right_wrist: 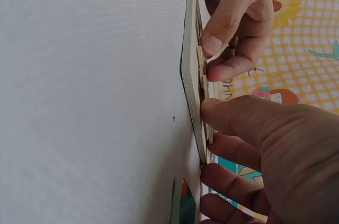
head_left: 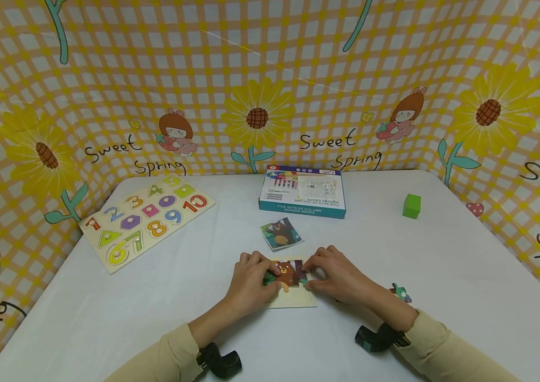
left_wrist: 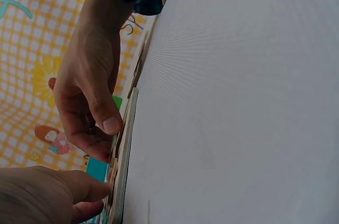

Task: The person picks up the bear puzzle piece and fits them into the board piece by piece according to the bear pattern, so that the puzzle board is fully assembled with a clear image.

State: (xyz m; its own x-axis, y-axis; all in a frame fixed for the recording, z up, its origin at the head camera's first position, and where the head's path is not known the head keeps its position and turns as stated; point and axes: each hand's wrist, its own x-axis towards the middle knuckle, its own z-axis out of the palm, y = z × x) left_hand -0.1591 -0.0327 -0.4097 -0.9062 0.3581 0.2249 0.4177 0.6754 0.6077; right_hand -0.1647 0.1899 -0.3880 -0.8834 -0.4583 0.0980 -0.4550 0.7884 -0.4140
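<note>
A small wooden puzzle tray point(head_left: 294, 301) lies flat on the table, its upper part filled with jigsaw pieces of a brown bear point(head_left: 286, 274) and its lower part bare. My left hand point(head_left: 250, 281) pinches the piece at the picture's left side between thumb and index finger. Opposite it, my right hand point(head_left: 339, 275) pinches the right-hand piece, which shows a dark tree trunk. Both thumbs sit low, near the pieces' bottom edge, as the right wrist view shows the thumb point(right_wrist: 217, 112) on the tray's surface. Fingers cover parts of the picture.
Behind the tray lies a bear picture card point(head_left: 281, 233), with a teal-edged box point(head_left: 302, 193) beyond. A number board point(head_left: 131, 223) is at the left, a green block point(head_left: 411, 206) at the far right. A loose colourful puzzle piece point(head_left: 401, 293) shows beside my right forearm.
</note>
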